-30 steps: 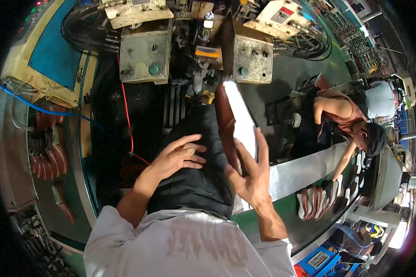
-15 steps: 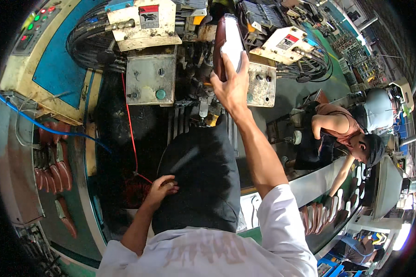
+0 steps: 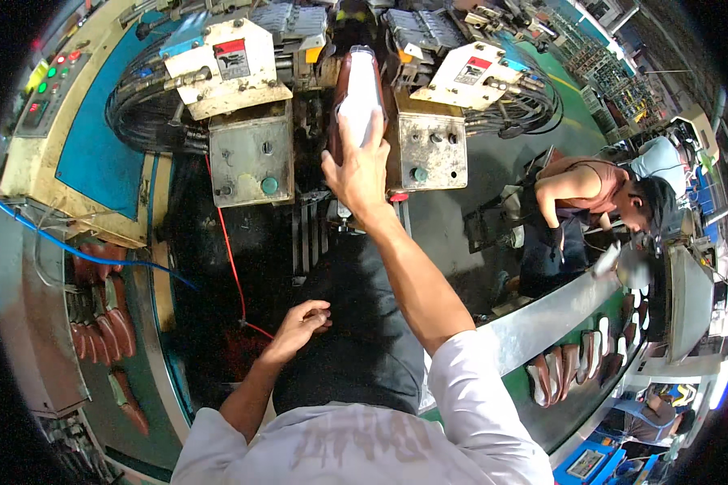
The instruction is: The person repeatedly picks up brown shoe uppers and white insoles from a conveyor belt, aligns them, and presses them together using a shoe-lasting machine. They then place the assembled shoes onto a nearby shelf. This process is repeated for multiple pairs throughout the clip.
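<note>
Ahead of me, my right hand (image 3: 359, 174) grips the near end of a brown lasted shoe (image 3: 360, 93). Its white underside faces up and its far end points into the machine (image 3: 251, 153). Thumb and fingers are spread around the shoe's sides; part of the near end is hidden under them. My left hand (image 3: 301, 327) hovers by my dark-clad thigh. Its fingers are loosely bent and partly apart, and nothing can be seen in them.
Control boxes with green buttons (image 3: 269, 186) flank the shoe. A red cable (image 3: 233, 263) hangs to the left. Brown shoe parts (image 3: 105, 335) lie on a rack at far left. Lasted shoes (image 3: 570, 364) line a conveyor at right, where another person (image 3: 582, 194) bends over.
The view has shifted, so the machine and shoe appear lower and further left. My right hand keeps its hold on the shoe. The co-worker's arm has drawn back from the conveyor shoes.
</note>
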`<state>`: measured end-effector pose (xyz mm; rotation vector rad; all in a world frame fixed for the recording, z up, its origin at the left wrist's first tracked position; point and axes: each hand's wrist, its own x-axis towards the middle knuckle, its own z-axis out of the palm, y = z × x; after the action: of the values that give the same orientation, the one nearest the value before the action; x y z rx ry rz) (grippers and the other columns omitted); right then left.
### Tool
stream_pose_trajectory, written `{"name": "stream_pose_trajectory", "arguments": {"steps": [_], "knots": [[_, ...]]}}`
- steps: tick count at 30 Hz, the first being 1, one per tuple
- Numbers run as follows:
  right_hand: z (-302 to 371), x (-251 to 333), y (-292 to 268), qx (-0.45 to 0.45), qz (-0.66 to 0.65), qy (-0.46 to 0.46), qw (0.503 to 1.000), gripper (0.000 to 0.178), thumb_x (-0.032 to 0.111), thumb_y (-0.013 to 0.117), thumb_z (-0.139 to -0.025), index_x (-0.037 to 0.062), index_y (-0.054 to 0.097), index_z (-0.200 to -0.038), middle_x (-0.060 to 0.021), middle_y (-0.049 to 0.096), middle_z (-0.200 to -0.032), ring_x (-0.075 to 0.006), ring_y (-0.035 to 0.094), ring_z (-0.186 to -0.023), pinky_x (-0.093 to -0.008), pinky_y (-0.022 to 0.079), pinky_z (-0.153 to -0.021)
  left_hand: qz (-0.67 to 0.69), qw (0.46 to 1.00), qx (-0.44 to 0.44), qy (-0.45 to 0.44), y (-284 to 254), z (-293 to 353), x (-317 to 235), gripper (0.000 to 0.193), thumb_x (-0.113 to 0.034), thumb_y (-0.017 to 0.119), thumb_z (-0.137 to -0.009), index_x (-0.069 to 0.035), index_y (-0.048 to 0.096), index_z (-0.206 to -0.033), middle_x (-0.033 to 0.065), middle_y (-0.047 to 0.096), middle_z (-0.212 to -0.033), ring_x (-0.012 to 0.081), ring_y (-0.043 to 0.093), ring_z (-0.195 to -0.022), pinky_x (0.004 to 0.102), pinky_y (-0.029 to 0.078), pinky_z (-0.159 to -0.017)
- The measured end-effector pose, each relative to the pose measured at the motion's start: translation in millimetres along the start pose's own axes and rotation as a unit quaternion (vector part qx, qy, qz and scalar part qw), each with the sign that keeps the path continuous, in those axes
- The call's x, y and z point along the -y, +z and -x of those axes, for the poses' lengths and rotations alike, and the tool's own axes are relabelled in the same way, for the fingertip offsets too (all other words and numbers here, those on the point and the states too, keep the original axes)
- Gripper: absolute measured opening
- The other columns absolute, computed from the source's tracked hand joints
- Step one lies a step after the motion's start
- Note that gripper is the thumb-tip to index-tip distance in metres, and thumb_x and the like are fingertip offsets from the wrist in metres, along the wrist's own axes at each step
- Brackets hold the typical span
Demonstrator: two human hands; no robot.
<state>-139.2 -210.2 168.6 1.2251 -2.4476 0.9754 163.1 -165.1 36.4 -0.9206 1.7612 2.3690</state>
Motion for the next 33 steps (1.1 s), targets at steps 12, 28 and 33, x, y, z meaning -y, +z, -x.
{"name": "stream_pose_trajectory", "arguments": {"steps": [12,28,33], "knots": [[-72.0,-42.4,-159.5,0.069,-0.003,0.019,0.997,0.045,0.016,0.072,-0.099,-0.0041,0.065,-0.138,-0.0264,0.072,-0.131,-0.0363,0.073,-0.117,-0.0432,0.057,-0.102,-0.201,0.972,-0.084,0.094,-133.0,-6.2,45.2,0.027,-0.006,0.059,-0.105,-0.001,0.068,-0.130,0.0151,0.072,-0.110,0.0254,0.073,-0.107,0.0410,0.060,-0.093],[208.2,-140.0,-82.6,0.378,-0.227,0.261,0.858,0.034,0.019,0.059,-0.113,-0.0090,0.070,-0.127,-0.0125,0.076,-0.118,-0.0200,0.072,-0.104,-0.0349,0.059,-0.095,-0.336,0.846,-0.286,-0.301,-206.0,336.9,73.2,0.023,-0.028,0.071,-0.094,-0.007,0.073,-0.103,0.0145,0.074,-0.095,0.0354,0.073,-0.091,0.0484,0.057,-0.083],[215.8,-141.1,-78.8,0.400,-0.217,0.234,0.859,0.039,0.026,0.060,-0.113,-0.0088,0.070,-0.128,-0.0129,0.077,-0.117,-0.0210,0.074,-0.104,-0.0361,0.060,-0.095,-0.386,0.792,-0.272,-0.387,-182.0,367.1,109.9,0.038,-0.038,0.080,-0.081,-0.006,0.073,-0.101,0.0176,0.076,-0.098,0.0414,0.075,-0.094,0.0530,0.059,-0.082]]}}
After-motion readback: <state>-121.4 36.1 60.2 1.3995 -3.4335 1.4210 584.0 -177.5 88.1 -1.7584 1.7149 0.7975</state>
